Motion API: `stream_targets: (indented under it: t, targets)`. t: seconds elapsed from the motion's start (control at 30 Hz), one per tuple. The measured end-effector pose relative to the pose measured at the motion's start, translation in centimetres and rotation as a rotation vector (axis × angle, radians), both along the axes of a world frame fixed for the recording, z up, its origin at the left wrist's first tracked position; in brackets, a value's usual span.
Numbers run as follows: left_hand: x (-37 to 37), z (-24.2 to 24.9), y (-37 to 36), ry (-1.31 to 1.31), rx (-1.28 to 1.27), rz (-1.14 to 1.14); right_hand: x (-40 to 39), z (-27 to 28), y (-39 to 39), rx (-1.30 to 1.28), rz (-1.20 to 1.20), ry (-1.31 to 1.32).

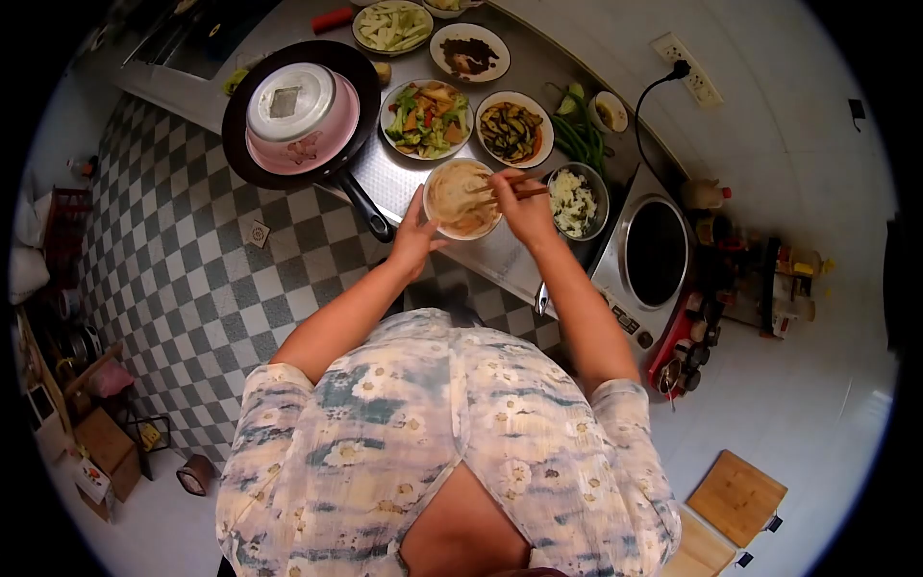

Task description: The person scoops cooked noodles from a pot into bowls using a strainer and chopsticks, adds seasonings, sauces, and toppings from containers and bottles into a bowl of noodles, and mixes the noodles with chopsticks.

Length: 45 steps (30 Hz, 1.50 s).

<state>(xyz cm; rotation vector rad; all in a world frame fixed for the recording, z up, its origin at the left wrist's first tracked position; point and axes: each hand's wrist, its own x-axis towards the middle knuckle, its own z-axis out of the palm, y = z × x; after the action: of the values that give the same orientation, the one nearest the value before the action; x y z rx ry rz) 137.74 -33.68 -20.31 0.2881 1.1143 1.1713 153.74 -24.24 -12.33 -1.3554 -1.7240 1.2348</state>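
Observation:
My left hand [414,240] grips the left rim of a white bowl [429,213] at the counter's front edge. Inside the bowl is a pale, creamy-looking mixture [460,190], with orange-brown bits showing near the bottom side. My right hand [525,210] is closed around a pair of brown chopsticks [532,193], their tips dipping into the mixture. Just right of that hand sits a metal pan [605,213] with white and dark green food. Beyond the bowl are a plate of mixed vegetables [425,119] and a plate of cooked eggplant-like slices [512,133].
At left a black frying pan [235,149] carries an upturned pink basin [338,135]; its handle [365,209] juts over the counter edge. An induction cooker [658,252] stands at right. Behind lie green peppers [580,140], a plate of brown paste [469,56] and a cord [642,106].

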Motion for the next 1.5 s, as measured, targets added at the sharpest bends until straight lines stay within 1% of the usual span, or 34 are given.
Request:
stream_targets:
  t: [0.03, 0.07, 0.17, 0.2, 0.27, 0.3, 0.37, 0.43, 0.47, 0.57, 0.63, 0.7, 0.73, 0.83, 0.87, 0.97, 1.07, 1.1, 1.13, 1.2, 1.23, 1.27, 1.37, 1.4, 1.5]
  targets:
    - [0.0, 0.1, 0.0, 0.004, -0.002, -0.001, 0.2, 1.6, 0.2, -0.026, -0.019, 0.061]
    - [0.1, 0.0, 0.0, 0.004, 0.003, -0.003, 0.8, 3.8, 0.2, -0.072, -0.028, 0.041]
    - [0.1, -0.9, -0.1, -0.009, 0.026, 0.004, 2.3, 4.4, -0.7, -0.134, -0.102, 0.014]
    - [0.1, -1.1, -0.1, -0.018, 0.034, 0.010, 2.6, 2.4, -1.1, -0.173, -0.134, 0.004]
    - [0.0, -1.2, -0.1, -0.019, 0.031, 0.013, 2.5, -2.6, -1.9, -0.198, -0.234, 0.099]
    - [0.0, -1.0, -0.1, -0.011, 0.019, 0.011, 1.9, -2.9, -2.1, -0.212, -0.283, 0.148]
    - [0.0, -0.9, -0.1, 0.008, 0.011, 0.011, 2.3, -2.5, -2.0, -0.175, -0.265, 0.236]
    - [0.1, -0.8, -0.1, 0.022, 0.023, 0.014, 2.3, -0.4, -1.8, -0.148, -0.252, 0.269]
    - [0.2, -0.7, -0.2, 0.027, 0.020, 0.014, 2.0, 0.3, -1.8, -0.122, -0.244, 0.246]
    - [0.3, -0.4, -0.1, 0.024, 0.020, 0.019, 0.0, -2.2, -1.8, 0.042, -0.135, 0.076]
    - [0.0, -0.6, -0.1, 0.013, 0.024, 0.016, -0.8, -2.7, -2.2, -0.001, -0.073, 0.067]
    - [-0.2, -0.8, 0.0, 0.030, 0.017, -0.005, 0.0, -3.6, -0.6, -0.037, -0.001, 0.068]
    - [-0.1, -0.9, 0.0, 0.036, 0.012, -0.013, -0.3, -0.7, 0.3, -0.015, 0.027, -0.084]
    - [0.1, -0.5, 0.0, 0.050, 0.035, 0.002, -1.3, 0.1, 0.2, 0.095, -0.015, -0.013]
    - [0.2, -0.6, 0.0, 0.038, 0.034, 0.010, -0.6, -4.3, 0.2, 0.206, 0.045, -0.078]
    - [0.2, -0.9, 0.1, 0.018, 0.031, 0.023, -0.1, -1.4, 0.2, -0.027, 0.005, 0.041]
    - [0.4, -0.9, 0.1, 0.008, 0.027, 0.020, 2.4, 4.0, 0.3, -0.139, -0.115, 0.068]
    - [0.5, -1.3, 0.0, 0.002, 0.035, 0.022, 3.0, 5.0, -0.1, -0.175, -0.158, 0.081]
    - [0.6, -1.3, 0.0, -0.003, 0.043, 0.025, 3.9, 3.0, -0.4, -0.170, -0.168, 0.086]
    - [1.5, -0.9, 0.0, 0.005, 0.024, 0.040, 4.2, -3.6, -1.8, -0.239, -0.257, 0.186]
    - [1.9, -0.7, 0.0, 0.009, 0.014, 0.047, 4.0, -5.3, -2.3, -0.273, -0.303, 0.237]
    - [2.0, -0.5, 0.2, 0.013, 0.019, 0.047, 3.8, -5.2, -2.3, -0.306, -0.371, 0.286]
    - [1.8, -0.4, 0.2, 0.044, 0.017, 0.039, 4.4, -2.6, -2.1, -0.234, -0.361, 0.364]
    - [1.8, -0.5, 0.3, 0.057, 0.015, 0.036, 4.3, -1.8, -1.9, -0.216, -0.376, 0.304]
    - [2.0, -0.7, 0.5, 0.059, 0.028, 0.007, 1.8, -2.1, -1.6, -0.102, -0.265, 0.274]
